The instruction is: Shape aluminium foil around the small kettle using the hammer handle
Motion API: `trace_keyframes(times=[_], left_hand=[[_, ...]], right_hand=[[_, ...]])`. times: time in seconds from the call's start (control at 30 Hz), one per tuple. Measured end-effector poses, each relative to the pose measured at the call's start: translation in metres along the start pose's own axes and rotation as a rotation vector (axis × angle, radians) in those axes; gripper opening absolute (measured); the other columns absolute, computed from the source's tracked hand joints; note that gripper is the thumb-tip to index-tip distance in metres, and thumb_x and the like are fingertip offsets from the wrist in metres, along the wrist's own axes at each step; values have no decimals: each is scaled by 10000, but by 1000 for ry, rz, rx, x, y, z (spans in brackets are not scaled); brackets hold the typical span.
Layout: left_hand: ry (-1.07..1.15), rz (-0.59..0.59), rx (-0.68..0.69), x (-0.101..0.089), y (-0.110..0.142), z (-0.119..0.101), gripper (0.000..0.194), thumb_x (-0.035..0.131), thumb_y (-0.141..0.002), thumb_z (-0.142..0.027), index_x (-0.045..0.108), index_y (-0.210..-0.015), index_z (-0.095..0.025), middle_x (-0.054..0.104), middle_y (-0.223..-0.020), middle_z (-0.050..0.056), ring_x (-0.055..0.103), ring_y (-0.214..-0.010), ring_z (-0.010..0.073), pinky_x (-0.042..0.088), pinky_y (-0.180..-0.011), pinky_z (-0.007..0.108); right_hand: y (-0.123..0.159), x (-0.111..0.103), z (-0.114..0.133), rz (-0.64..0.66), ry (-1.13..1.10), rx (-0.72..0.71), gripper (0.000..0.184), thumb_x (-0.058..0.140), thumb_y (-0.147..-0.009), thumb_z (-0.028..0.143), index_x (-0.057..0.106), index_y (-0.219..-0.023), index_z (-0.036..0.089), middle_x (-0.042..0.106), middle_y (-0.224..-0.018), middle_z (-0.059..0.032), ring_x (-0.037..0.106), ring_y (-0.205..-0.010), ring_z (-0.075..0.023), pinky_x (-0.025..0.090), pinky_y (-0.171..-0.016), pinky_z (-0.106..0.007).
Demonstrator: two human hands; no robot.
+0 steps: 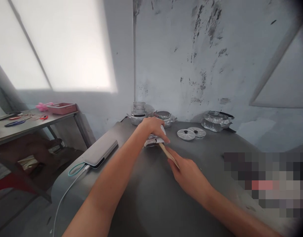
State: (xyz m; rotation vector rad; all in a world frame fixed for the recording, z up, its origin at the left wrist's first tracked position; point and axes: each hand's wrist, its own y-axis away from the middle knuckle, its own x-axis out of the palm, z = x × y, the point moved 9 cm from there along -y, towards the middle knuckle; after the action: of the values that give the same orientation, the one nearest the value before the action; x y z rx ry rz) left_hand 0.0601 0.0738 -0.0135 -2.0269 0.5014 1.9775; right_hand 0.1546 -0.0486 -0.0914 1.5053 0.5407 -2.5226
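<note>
The left hand (pixel 153 126) bent over a white-wrapped bundle (pixel 150 141) on a grey bench (pixel 146 200), while the right hand (pixel 186 169), nearer the wearer, was closed around a tan handle (pixel 168 154). The handle slanted up from the right hand to the bundle, which lay under and just below the left hand's fingers. Directly beyond the left hand stood a stacked metal pot (pixel 138 113) and a foil-wrapped pot (pixel 169 122), the latter partly blocked by that hand. Past the right hand, two clear lids (pixel 186 135) overlapped, with a second foil-covered pot (pixel 214 121) farther right. Left of the left forearm rested a pale flat case (pixel 100 149), a white cable (pixel 64 194) plugged into its near end; a pink tray (pixel 62 108) sat well apart on a side bench (pixel 51 124). The left hand hid much of the bundle, which was possibly a covered pan; whether its fingers gripped or merely pressed could not be told. The handle's near end vanished inside the right hand, and a pixelated patch masked the area right of it.
</note>
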Motion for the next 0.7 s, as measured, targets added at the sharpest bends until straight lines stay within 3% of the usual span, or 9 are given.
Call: trace_keyframes(times=[0.27, 0.47, 0.7], left_hand=[[-26, -13, 11, 1, -3, 1, 1039, 657, -450, -812, 462, -1340, -312, 519, -1338, 56, 489, -1156, 377, 442, -895, 448], [-39, 14, -18, 2, -3, 2, 1036, 645, -463, -813, 433, -1357, -333, 499, -1362, 33, 478, -1176, 374, 443, -895, 427], [-53, -17, -20, 2, -5, 1, 1047, 626, -462, -832, 443, -1354, -315, 537, -1320, 50, 502, -1144, 378, 434, -895, 448]], right_hand=[[0, 6, 2, 45, 6, -37, 542, 350, -933, 215, 283, -1453, 353, 714, -891, -30, 685, -859, -212, 438, -723, -265], [0, 2, -2, -6, -2, -8, 508, 345, -940, 239, 319, -1431, 368, 699, -802, -5, 683, -738, -200, 423, -645, -256], [0, 11, -1, 44, 2, -22, 547, 357, -933, 214, 285, -1442, 401, 708, -861, -16, 688, -843, -214, 432, -699, -265]])
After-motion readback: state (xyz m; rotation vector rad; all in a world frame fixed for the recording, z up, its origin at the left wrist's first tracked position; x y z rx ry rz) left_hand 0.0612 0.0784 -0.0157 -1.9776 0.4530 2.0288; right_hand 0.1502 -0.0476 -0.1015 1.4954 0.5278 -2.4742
